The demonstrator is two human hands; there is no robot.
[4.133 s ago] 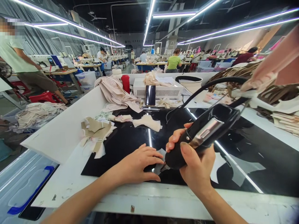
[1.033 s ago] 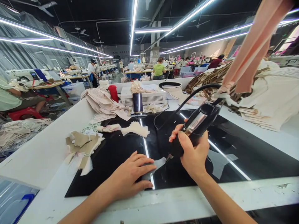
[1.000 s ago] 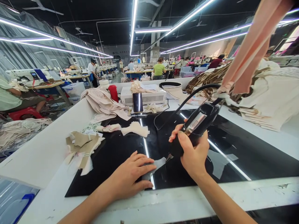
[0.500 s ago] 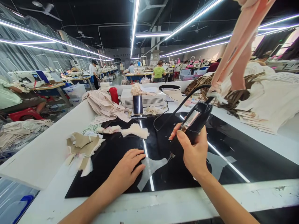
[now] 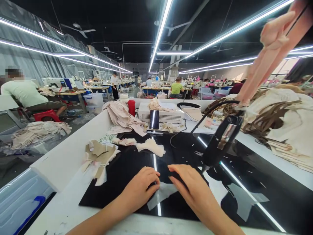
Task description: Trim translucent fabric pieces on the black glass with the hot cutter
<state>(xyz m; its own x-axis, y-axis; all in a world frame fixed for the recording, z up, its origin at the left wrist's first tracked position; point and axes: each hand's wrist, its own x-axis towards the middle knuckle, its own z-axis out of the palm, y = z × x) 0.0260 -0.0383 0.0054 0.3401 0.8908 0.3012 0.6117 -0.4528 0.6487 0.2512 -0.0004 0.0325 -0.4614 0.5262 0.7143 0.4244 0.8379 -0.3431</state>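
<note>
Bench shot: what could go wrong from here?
1. The black tool appears to hang tip-down from the pink strap, close to the right hand; it might swing into it.
2. The thin, pale piece lies between that hand and the left hand; a nudge might slide it on the glossy black sheet.

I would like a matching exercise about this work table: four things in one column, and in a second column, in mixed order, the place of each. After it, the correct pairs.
Things
1. black handheld tool
2. phone
3. left hand
4. red cylinder

Places
A. upright in front of the white box
B. at the edge of a translucent piece
C. just left of the white box, as the picture shows it
D. below the pink cloth strips

Right pairs: 1-D, 2-A, 3-B, 4-C
</note>
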